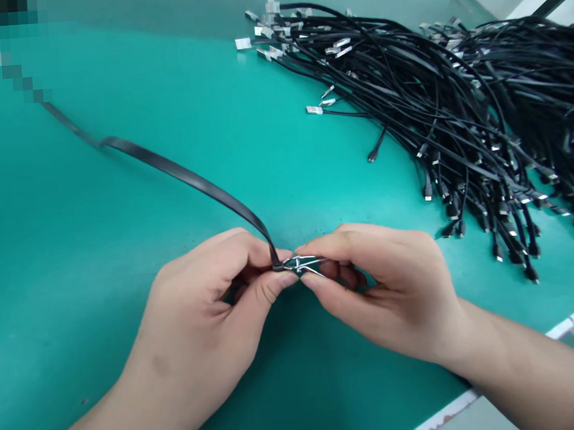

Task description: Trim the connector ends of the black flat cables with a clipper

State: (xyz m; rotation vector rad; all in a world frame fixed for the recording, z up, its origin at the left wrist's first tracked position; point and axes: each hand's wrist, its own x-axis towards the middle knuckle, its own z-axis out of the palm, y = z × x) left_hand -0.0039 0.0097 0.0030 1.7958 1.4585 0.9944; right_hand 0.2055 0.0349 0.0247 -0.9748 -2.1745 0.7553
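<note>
My left hand (pixel 214 299) is closed in a pinch on the end of a flat black cable (pixel 186 173), just where it meets a small metal piece. My right hand (pixel 385 287) pinches a small shiny metal clip (pixel 297 263) with two thin arms and a crosspiece, between thumb and forefinger. The clip's tip touches the cable end, and the fingertips of both hands nearly meet there. From the fingers, the cable arches up and away to the far left. Fingers partly hide the clip's arms, so its exact kind is unclear.
A large heap of black cables (pixel 406 95) with silver USB plugs lies at the back right, and a second heap (pixel 548 85) stands behind it at the right. Everything rests on a green mat (pixel 73 256). A pale table edge (pixel 439 420) runs along the lower right.
</note>
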